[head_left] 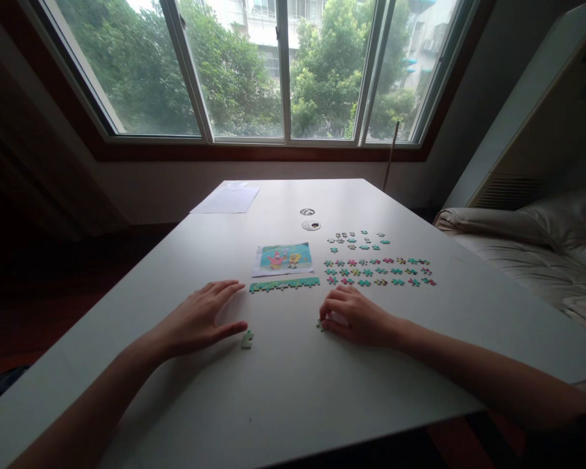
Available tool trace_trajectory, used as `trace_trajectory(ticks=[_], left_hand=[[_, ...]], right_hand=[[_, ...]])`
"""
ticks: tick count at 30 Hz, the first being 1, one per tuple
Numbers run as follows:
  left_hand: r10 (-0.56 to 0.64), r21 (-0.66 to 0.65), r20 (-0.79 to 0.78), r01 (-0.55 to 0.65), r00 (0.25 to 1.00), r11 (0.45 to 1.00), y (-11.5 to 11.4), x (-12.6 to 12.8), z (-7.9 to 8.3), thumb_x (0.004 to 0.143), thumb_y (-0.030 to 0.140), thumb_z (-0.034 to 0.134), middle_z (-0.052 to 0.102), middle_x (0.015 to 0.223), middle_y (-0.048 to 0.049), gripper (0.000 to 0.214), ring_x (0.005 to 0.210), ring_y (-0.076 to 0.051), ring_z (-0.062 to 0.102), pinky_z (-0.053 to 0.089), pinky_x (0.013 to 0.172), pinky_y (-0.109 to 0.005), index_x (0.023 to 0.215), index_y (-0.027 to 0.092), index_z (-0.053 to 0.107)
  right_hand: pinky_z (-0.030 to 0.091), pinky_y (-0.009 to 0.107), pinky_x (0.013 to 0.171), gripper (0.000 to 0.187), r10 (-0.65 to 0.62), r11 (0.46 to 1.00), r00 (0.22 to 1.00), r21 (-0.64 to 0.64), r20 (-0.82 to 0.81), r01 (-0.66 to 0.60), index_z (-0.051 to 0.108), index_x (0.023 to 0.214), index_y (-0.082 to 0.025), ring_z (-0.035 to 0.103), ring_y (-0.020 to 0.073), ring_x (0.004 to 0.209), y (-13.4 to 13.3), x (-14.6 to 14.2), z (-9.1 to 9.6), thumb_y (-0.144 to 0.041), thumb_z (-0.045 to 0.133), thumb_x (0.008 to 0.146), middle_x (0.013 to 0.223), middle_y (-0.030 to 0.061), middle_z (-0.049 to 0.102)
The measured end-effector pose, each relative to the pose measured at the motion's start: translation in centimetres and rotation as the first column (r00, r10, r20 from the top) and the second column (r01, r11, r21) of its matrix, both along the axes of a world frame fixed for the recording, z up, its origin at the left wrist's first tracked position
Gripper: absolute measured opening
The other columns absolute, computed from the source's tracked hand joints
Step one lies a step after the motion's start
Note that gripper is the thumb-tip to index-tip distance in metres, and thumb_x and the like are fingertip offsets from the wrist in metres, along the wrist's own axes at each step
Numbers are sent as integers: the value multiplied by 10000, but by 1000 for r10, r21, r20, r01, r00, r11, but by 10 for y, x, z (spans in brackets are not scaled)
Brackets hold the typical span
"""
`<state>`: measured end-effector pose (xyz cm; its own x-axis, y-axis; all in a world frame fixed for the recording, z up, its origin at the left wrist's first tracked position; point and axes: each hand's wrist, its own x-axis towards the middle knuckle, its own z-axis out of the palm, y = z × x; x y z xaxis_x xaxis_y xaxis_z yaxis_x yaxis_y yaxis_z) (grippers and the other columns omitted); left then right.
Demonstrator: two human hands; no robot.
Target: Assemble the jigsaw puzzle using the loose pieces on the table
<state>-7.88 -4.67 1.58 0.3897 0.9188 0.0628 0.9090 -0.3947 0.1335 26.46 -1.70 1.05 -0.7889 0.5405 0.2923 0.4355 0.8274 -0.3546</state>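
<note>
My left hand (202, 318) rests on the white table with its fingers spread. Its thumb tip lies by a pale green puzzle piece (247, 339), and its fingertips reach near the left end of a joined strip of puzzle pieces (284, 285). My right hand (354, 314) has its fingers curled down and pinches a small light green puzzle piece (319, 324) at the table surface. Just above the strip lies a picture sheet (284, 259) with cartoon figures. Rows of loose puzzle pieces (381, 271) spread out beyond my right hand.
More loose pieces (364, 247) lie farther back on the white table (195, 404). Two round items (311, 225) sit behind the picture sheet. Sheets of paper (227, 198) lie at the far left corner. A leather sofa (522, 241) stands to the right, and a window is ahead.
</note>
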Motion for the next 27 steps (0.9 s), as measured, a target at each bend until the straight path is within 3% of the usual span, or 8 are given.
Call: trace_trajectory(ticks=[27], left_hand=[[-91,-83,78,98,993,992,-8,7,11,739,629,575,437,1404,-102,804,1271,-330,396,392,1003,-446,1409,251,342]], right_hand=[[379,347,886,112,12,1000,1000,10,18,-12,640,865,-214,571,166,843,2,7,3,-315,617,821,855,30,662]])
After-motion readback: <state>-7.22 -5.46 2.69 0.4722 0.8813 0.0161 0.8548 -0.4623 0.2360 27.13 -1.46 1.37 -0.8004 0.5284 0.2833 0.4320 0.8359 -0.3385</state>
